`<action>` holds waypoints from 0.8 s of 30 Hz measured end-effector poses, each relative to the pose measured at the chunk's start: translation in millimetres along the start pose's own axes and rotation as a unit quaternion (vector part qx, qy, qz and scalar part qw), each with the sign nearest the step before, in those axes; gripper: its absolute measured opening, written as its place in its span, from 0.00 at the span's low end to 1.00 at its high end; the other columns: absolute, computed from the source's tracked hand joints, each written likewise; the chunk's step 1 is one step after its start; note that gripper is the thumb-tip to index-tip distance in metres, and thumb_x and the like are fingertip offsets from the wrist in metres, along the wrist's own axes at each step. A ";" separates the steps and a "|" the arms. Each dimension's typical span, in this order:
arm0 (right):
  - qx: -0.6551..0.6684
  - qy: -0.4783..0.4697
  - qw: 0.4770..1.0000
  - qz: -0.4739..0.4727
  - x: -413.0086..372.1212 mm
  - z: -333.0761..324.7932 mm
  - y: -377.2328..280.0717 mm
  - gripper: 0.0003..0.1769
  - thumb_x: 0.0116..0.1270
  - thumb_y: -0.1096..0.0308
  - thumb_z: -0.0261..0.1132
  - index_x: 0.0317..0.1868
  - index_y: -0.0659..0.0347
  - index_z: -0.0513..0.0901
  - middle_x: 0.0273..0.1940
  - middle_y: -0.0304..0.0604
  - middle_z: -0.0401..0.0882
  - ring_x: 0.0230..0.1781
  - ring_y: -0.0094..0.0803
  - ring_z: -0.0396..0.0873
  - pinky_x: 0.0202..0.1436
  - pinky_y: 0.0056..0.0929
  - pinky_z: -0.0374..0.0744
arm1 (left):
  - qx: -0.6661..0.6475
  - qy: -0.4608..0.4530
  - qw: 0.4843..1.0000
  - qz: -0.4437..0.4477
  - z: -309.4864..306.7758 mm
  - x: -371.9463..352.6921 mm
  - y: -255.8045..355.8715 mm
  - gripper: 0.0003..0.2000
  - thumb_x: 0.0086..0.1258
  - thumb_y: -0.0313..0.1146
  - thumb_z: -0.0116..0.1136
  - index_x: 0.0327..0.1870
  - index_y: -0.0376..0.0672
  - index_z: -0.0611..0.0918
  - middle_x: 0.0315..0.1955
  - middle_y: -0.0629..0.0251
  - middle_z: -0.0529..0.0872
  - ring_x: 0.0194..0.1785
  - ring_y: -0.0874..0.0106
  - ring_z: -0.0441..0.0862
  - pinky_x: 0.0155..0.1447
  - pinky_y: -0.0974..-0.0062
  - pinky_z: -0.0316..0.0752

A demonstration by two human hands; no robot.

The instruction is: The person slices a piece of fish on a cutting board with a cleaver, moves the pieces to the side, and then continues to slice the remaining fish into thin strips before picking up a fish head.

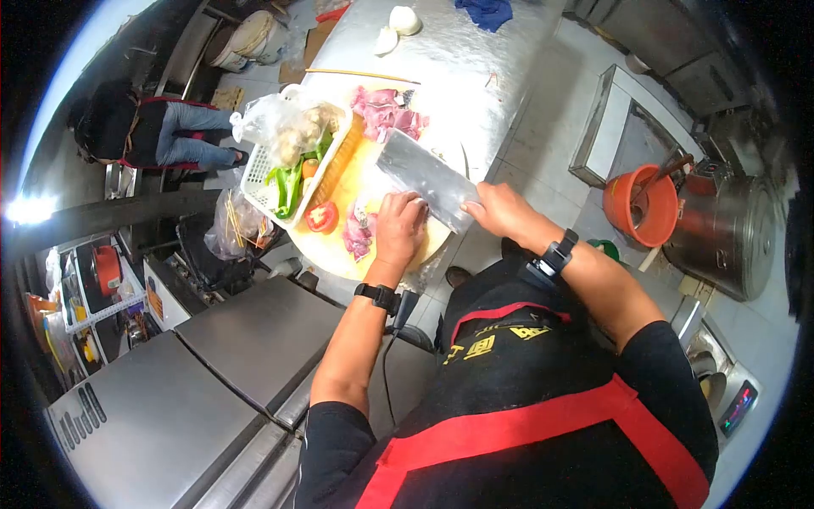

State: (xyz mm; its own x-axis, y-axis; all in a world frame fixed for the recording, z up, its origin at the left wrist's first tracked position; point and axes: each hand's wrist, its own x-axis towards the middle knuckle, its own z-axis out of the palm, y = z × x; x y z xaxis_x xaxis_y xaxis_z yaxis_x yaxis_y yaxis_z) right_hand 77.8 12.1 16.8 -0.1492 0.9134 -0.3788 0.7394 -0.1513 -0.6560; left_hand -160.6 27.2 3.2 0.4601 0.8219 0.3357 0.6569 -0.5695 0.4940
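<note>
My right hand (502, 209) is closed round the end of a wide cleaver (428, 176), whose blade lies over the round yellow cutting board (326, 248). Beside the blade, my left hand (401, 226) rests on the board with its fingers curled; what they hold, if anything, is hidden. Pieces of raw meat (359, 236) lie just left of that hand, near a cut tomato (322, 217). More sliced meat (390, 113) is at the far side of the board, beyond the cleaver.
A white basket (256, 176) holds green peppers (289, 188) and a plastic bag. Onions (404, 20) and a blue cloth (486, 12) lie on the metal table (458, 64). A person (161, 131) stands at the left. An orange bucket (642, 206) is at the right.
</note>
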 end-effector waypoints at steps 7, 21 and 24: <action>-0.028 -0.031 0.999 -0.033 -36.0 -13.3 21.5 0.24 0.71 0.50 0.67 0.42 0.69 0.82 0.37 0.68 0.84 0.40 0.65 0.84 0.44 0.55 0.81 | -0.034 -0.015 0.999 -0.014 -1.0 -3.3 -0.4 0.10 0.60 0.20 0.68 0.41 0.40 0.83 0.44 0.58 0.85 0.48 0.54 0.80 0.52 0.60 0.78; 0.000 -0.003 0.999 -0.042 7.5 1.4 -15.3 0.22 0.71 0.50 0.67 0.46 0.66 0.84 0.40 0.64 0.86 0.43 0.62 0.86 0.46 0.54 0.83 | -0.030 -0.020 0.999 0.015 1.3 -5.6 -7.3 0.10 0.59 0.21 0.68 0.41 0.39 0.82 0.42 0.56 0.84 0.48 0.52 0.80 0.53 0.58 0.76; -0.015 -0.028 0.999 -0.033 -27.6 -1.6 14.3 0.25 0.71 0.49 0.67 0.42 0.69 0.81 0.34 0.67 0.84 0.38 0.67 0.83 0.42 0.57 0.81 | -0.031 -0.010 0.999 0.015 0.0 -6.6 -9.5 0.10 0.59 0.21 0.67 0.41 0.39 0.82 0.42 0.56 0.84 0.48 0.52 0.80 0.53 0.58 0.76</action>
State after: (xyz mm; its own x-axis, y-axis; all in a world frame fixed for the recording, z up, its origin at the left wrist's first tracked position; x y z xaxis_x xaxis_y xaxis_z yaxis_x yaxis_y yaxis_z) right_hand 93.5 -14.7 19.0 -0.2347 0.8980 -0.3722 0.7455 -0.0794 -0.6617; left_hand -169.9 27.3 -3.7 0.4916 0.8033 0.3361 0.6042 -0.5926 0.5327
